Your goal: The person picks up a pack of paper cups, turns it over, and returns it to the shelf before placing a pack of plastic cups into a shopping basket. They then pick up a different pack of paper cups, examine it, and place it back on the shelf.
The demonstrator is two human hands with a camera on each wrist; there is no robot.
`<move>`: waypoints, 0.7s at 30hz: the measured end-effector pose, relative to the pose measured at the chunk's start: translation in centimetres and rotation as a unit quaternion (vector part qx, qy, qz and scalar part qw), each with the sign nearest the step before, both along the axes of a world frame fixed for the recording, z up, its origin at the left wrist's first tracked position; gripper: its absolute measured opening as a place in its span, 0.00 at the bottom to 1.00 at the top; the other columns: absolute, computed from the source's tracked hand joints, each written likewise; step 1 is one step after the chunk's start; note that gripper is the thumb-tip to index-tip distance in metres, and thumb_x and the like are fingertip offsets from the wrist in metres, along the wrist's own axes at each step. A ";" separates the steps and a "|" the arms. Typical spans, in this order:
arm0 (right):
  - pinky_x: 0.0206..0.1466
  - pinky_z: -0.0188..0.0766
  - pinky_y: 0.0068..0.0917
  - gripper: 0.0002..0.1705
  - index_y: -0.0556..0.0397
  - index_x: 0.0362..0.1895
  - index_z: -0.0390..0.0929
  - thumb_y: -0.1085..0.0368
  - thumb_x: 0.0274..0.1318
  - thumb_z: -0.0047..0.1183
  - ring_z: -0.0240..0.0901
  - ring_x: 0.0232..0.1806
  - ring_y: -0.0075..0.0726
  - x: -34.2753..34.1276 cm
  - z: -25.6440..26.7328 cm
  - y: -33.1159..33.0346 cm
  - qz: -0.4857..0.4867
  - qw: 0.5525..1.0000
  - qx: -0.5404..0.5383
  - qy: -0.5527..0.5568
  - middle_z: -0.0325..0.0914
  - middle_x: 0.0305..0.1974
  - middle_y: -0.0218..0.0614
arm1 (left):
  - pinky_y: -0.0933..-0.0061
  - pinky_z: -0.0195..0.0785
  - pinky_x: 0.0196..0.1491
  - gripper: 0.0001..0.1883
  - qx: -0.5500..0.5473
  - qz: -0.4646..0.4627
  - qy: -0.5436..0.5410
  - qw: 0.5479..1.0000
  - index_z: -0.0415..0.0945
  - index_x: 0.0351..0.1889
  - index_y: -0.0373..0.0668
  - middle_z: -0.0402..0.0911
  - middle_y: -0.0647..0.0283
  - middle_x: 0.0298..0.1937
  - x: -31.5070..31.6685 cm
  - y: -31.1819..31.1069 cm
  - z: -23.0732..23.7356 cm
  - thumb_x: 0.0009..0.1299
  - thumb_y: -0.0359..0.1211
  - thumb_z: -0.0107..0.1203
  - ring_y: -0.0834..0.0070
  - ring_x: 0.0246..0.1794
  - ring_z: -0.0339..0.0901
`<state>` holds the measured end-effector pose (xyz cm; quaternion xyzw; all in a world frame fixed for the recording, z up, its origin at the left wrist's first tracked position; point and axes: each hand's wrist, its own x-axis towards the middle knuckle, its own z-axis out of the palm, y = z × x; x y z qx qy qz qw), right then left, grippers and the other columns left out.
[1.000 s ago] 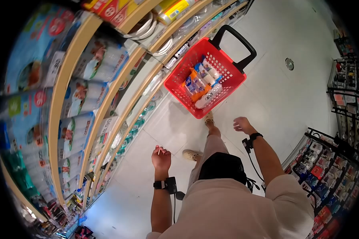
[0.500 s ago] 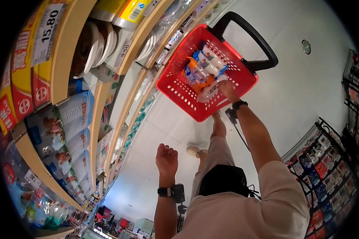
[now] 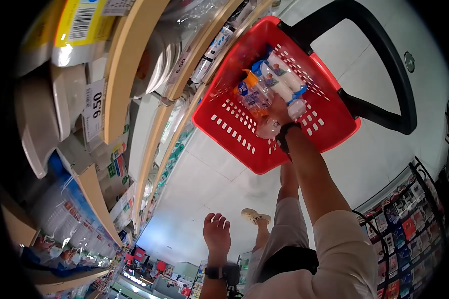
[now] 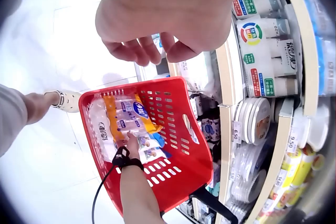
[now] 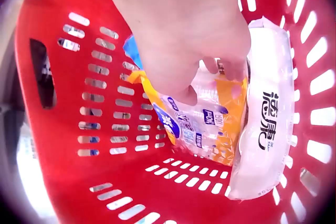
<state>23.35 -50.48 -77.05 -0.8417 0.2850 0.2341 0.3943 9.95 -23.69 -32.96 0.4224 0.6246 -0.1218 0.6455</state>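
The right hand (image 3: 279, 109) reaches into a red basket (image 3: 264, 162). In the right wrist view its thumb and curled fingers (image 5: 194, 35) grip the upper part of an orange-edged package (image 5: 207, 119) with a blue label. A white package with black characters (image 5: 265, 108) stands beside it, close to the fingers. White packs with blue edges (image 3: 287, 67) lie behind, partly covered. Over the floor, outside the basket, the left hand (image 3: 217, 234) holds nothing, its fingers loosely bent; the left wrist view shows this hand (image 4: 163, 19) above the basket rim (image 4: 152, 83).
Shelves with stacked plates (image 3: 159, 62), price tags and wrapped goods run along the left, close to the basket. The basket's black handle (image 3: 404, 89) extends to the upper right. A rack of small packets (image 3: 409, 226) stands at the right. Pale tiled floor lies between.
The right hand has moved from outside the basket down into it, onto the packages. The basket appears nearer and larger, and the shelves have shifted in view. The left hand stays free.
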 end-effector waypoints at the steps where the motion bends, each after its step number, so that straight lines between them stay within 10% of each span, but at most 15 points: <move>1: 0.61 0.66 0.46 0.44 0.58 0.63 0.61 0.58 0.43 0.65 0.67 0.60 0.61 -0.4 -0.8 0.7 0.014 1.000 -0.014 0.001 0.71 0.57 0.56 | 0.65 0.66 0.46 0.13 0.012 -0.005 0.008 1.000 0.66 0.49 0.46 0.72 0.62 0.45 0.0 0.0 -0.2 0.67 0.25 0.47 0.69 0.44 0.70; 7: 0.60 0.54 0.64 0.46 0.48 0.62 0.57 0.49 0.42 0.67 0.46 0.70 0.69 1.4 1.9 3.6 -0.025 0.993 -0.079 0.089 0.51 0.69 0.49 | 0.65 0.64 0.47 0.12 0.028 0.002 0.046 0.999 0.65 0.53 0.47 0.69 0.61 0.48 -1.4 -1.0 -2.3 0.72 0.31 0.44 0.68 0.47 0.67; 12: 0.63 0.54 0.59 0.41 0.50 0.58 0.59 0.54 0.40 0.66 0.63 0.63 0.59 3.2 5.5 6.0 0.006 0.993 -0.026 0.112 0.69 0.58 0.45 | 0.64 0.64 0.47 0.14 0.012 0.013 0.036 0.999 0.65 0.52 0.47 0.70 0.62 0.47 -3.6 -0.7 -1.9 0.69 0.27 0.47 0.68 0.46 0.68; 21: 0.62 0.61 0.54 0.44 0.62 0.55 0.63 0.49 0.37 0.67 0.65 0.59 0.64 1.2 11.1 8.0 -0.088 0.995 0.034 -0.031 0.69 0.54 0.61 | 0.68 0.64 0.44 0.19 -0.026 0.013 -0.020 0.999 0.66 0.48 0.47 0.70 0.63 0.44 -3.1 0.3 1.8 0.59 0.21 0.49 0.71 0.42 0.68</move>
